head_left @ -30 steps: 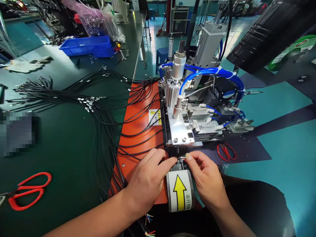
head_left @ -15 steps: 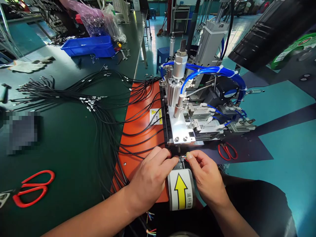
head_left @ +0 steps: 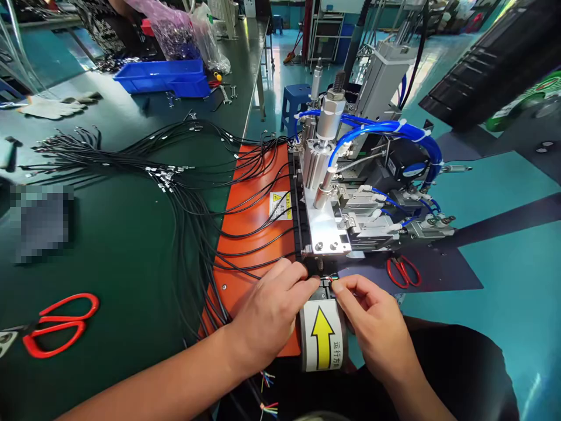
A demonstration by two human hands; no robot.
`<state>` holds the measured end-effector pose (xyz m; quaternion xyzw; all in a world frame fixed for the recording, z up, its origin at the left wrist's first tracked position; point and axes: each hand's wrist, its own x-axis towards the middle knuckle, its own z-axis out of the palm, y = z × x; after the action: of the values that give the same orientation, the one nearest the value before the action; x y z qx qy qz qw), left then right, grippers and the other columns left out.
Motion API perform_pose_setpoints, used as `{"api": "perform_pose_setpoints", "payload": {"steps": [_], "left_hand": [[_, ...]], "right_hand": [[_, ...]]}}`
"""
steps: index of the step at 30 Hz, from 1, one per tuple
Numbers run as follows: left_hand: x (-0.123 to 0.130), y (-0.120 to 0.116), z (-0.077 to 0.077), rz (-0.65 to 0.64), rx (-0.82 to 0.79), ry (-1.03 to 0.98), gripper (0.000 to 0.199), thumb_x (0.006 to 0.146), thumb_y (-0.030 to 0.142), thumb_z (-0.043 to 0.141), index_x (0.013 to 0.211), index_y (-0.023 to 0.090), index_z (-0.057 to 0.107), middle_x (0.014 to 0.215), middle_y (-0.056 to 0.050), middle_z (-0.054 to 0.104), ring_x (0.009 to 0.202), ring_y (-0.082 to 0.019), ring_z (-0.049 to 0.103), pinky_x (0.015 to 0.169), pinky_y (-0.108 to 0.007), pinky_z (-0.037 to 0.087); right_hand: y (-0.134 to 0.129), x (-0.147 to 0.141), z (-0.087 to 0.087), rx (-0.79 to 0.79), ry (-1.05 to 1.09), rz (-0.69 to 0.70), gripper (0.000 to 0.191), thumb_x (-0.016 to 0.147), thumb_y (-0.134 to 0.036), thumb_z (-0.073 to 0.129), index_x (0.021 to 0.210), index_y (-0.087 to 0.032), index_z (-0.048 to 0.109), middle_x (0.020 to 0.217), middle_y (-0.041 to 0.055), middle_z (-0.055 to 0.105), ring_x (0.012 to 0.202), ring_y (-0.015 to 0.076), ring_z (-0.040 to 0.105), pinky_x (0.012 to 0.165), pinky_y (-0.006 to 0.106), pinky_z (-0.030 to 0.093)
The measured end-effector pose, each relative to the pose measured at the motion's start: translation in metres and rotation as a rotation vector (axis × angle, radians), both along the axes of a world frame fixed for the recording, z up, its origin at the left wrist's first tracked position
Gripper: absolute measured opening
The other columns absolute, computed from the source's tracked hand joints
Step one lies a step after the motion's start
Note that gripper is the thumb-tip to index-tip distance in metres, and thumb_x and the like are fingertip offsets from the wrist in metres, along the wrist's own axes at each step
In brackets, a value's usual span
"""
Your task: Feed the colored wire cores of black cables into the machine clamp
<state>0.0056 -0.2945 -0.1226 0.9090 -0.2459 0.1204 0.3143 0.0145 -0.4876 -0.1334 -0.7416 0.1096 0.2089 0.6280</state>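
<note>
My left hand (head_left: 276,307) is closed at the front of the metal machine (head_left: 322,222), its fingertips pinching the end of a black cable beside the feed track. Across from it, my right hand (head_left: 372,318) has thumb and index finger together at the small coloured wires (head_left: 332,279) sticking out from that cable end. Below both hands sits a round part with a yellow arrow label (head_left: 323,336). Many black cables (head_left: 197,234) run over the orange plate (head_left: 258,204) to the machine's left side.
Red-handled scissors (head_left: 63,324) lie on the green table (head_left: 127,263) at the left, and another red pair (head_left: 403,272) lies right of the machine. A blue bin (head_left: 164,78), gloves (head_left: 55,107) and wrenches (head_left: 225,95) are farther back. A person (head_left: 103,26) is at the back left.
The view has shifted slightly, so the machine appears a little farther right. My right fingertips have moved slightly down from the wires, which now show more clearly.
</note>
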Motion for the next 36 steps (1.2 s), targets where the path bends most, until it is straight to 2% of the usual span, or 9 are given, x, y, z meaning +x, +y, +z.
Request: {"api": "perform_pose_setpoints", "payload": {"steps": [3,7,16,20,22,24,29,31,36], "left_hand": [[-0.001,-0.001,0.000,0.003,0.005,-0.003,0.024,0.093,0.009,0.053,0.113,0.011,0.068,0.095,-0.009,0.059,0.087,-0.019,0.050,0.075,-0.035,0.050],[-0.001,0.000,0.000,0.014,0.009,0.003,0.024,0.094,0.009,0.053,0.113,0.011,0.068,0.095,-0.009,0.059,0.087,-0.019,0.050,0.075,-0.034,0.050],[-0.002,-0.001,0.000,0.017,0.026,0.026,0.025,0.096,0.012,0.050,0.112,0.012,0.069,0.095,-0.010,0.057,0.088,-0.020,0.050,0.075,-0.035,0.050],[-0.002,-0.001,-0.001,0.017,0.021,0.025,0.028,0.097,0.012,0.045,0.112,0.012,0.069,0.095,-0.010,0.057,0.088,-0.020,0.050,0.075,-0.035,0.050],[-0.003,-0.001,-0.001,0.021,0.019,0.020,0.028,0.097,0.011,0.045,0.112,0.012,0.069,0.095,-0.010,0.057,0.089,-0.020,0.050,0.076,-0.035,0.051],[-0.003,-0.001,-0.002,0.031,0.022,0.024,0.028,0.097,0.011,0.045,0.112,0.012,0.069,0.097,-0.010,0.057,0.090,-0.020,0.051,0.077,-0.035,0.051],[-0.005,0.000,-0.001,0.050,0.038,0.015,0.027,0.098,0.014,0.047,0.114,0.014,0.068,0.100,-0.010,0.058,0.094,-0.021,0.051,0.080,-0.036,0.049],[-0.006,0.001,0.000,0.061,0.048,-0.018,0.025,0.097,0.013,0.047,0.113,0.013,0.067,0.098,-0.009,0.059,0.093,-0.021,0.050,0.080,-0.037,0.046],[-0.006,0.001,0.003,0.117,0.066,-0.011,0.016,0.095,0.013,0.052,0.096,0.012,0.068,0.081,-0.005,0.055,0.082,-0.019,0.047,0.074,-0.036,0.038]], "right_hand": [[0.001,0.002,0.003,-0.185,-0.129,0.047,0.038,0.090,-0.055,0.059,0.089,-0.017,0.065,0.077,0.0028,0.060,0.067,0.0130,0.050,0.058,0.022,0.041],[-0.001,0.004,0.004,-0.269,-0.221,0.110,0.035,0.093,-0.052,0.055,0.087,-0.019,0.063,0.075,0.0013,0.059,0.066,0.0130,0.049,0.058,0.022,0.041],[-0.006,0.008,-0.001,-0.255,-0.205,0.134,0.037,0.094,-0.055,0.053,0.090,-0.020,0.062,0.079,0.0014,0.059,0.070,0.0142,0.051,0.060,0.023,0.043],[-0.009,0.012,-0.004,-0.265,-0.240,0.073,0.038,0.089,-0.057,0.060,0.098,-0.020,0.063,0.077,0.0005,0.053,0.067,0.0129,0.049,0.059,0.023,0.042],[-0.007,0.014,-0.002,-0.243,-0.266,0.067,0.038,0.088,-0.056,0.062,0.101,-0.021,0.063,0.082,0.0010,0.056,0.071,0.0133,0.052,0.062,0.023,0.044],[-0.004,0.015,0.001,-0.244,-0.286,0.080,0.035,0.090,-0.055,0.060,0.098,-0.021,0.063,0.086,0.0015,0.060,0.072,0.0130,0.054,0.064,0.022,0.044],[0.003,0.014,0.004,-0.319,-0.275,0.056,0.035,0.091,-0.056,0.058,0.090,-0.021,0.064,0.079,-0.0011,0.061,0.063,0.0108,0.050,0.057,0.021,0.041],[0.004,0.014,0.004,-0.319,-0.248,0.051,0.037,0.091,-0.057,0.056,0.091,-0.021,0.064,0.077,-0.0014,0.061,0.063,0.0109,0.050,0.057,0.022,0.040],[0.007,0.015,0.001,-0.310,-0.235,0.066,0.039,0.093,-0.056,0.052,0.087,-0.019,0.061,0.073,-0.0013,0.056,0.060,0.0106,0.045,0.055,0.023,0.037]]}}
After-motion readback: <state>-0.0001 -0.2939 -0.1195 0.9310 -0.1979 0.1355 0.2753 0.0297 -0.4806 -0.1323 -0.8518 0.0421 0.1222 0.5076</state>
